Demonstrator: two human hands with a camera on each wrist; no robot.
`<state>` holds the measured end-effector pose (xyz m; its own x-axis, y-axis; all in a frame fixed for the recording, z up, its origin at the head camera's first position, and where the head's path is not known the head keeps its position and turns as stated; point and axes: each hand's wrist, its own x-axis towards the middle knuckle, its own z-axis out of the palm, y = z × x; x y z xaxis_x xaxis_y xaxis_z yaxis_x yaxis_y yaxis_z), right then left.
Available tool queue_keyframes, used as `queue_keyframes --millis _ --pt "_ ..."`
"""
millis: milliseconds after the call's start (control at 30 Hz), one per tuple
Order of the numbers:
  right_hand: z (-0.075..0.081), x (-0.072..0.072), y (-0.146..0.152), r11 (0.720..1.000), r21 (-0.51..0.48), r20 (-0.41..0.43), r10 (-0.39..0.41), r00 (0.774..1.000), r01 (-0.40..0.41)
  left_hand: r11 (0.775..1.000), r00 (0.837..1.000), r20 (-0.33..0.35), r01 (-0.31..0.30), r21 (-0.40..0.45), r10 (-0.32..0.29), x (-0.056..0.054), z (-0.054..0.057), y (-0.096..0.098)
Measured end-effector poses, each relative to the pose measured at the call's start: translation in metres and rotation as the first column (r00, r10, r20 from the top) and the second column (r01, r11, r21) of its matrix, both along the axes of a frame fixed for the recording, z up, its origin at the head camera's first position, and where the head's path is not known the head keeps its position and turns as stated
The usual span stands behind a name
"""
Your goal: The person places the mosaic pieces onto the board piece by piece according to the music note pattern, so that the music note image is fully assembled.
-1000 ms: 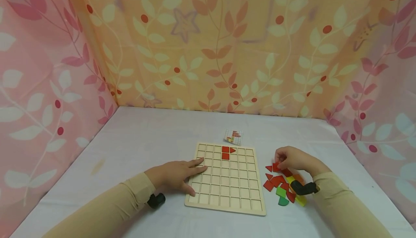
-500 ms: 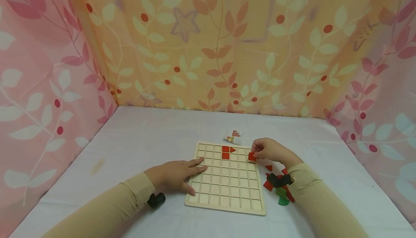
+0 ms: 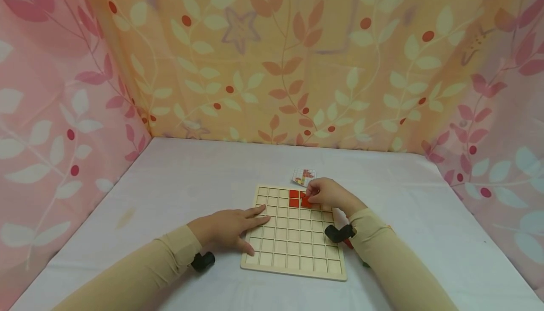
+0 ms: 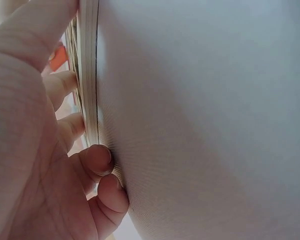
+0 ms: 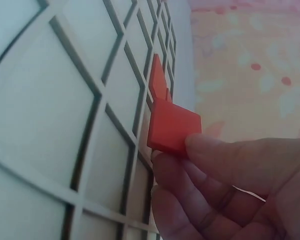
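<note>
A wooden grid board (image 3: pixel 294 247) lies on the table. My right hand (image 3: pixel 333 195) pinches a red square tile (image 5: pixel 171 126) between thumb and fingers, over a cell of the second row. In the right wrist view the tile is tilted, standing out from the grid. Two red squares, an upper one (image 3: pixel 293 193) and a lower one (image 3: pixel 293 202), sit in one column, left of the held tile. A red triangular tile is mostly hidden behind my right fingers. My left hand (image 3: pixel 227 228) rests on the board's left edge, fingers spread; two fingers touch the table beside it in the left wrist view.
Behind the board lies a small printed card (image 3: pixel 303 175) with a coloured grid pattern. Loose tiles right of the board are mostly hidden under my right forearm; a red tile (image 3: pixel 348 243) peeks out. Patterned curtains (image 3: pixel 272 65) enclose the white table (image 3: pixel 191 164).
My right hand has picked a red square tile from the pile and carried it left to the board's upper rows. My left hand has stayed in place.
</note>
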<state>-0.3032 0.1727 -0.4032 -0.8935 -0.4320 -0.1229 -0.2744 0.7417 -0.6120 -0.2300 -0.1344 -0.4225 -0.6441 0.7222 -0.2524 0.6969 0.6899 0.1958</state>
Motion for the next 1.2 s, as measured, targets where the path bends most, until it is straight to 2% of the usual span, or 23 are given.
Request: queue_keyframes --millis 433,767,933,1200 --pt "-0.001 0.002 -0.008 0.995 0.055 -0.014 -0.084 0.996 0.085 1.0 1.0 0.003 -0.004 0.003 0.004 0.0 -0.002 0.0" --pt "-0.006 -0.001 -0.005 0.994 0.08 -0.015 -0.073 0.997 0.074 1.0 1.0 0.001 0.007 0.008 -0.007 0.0 -0.002 0.0" --pt "-0.002 0.001 0.0 0.993 0.088 -0.002 -0.077 0.997 0.076 1.0 1.0 0.002 0.0 0.008 0.0 0.0 -0.001 0.001" --pt "0.011 0.008 0.02 0.995 0.033 -0.016 -0.098 0.995 0.099 1.0 1.0 0.007 -0.012 0.001 0.012 0.001 0.001 0.001"
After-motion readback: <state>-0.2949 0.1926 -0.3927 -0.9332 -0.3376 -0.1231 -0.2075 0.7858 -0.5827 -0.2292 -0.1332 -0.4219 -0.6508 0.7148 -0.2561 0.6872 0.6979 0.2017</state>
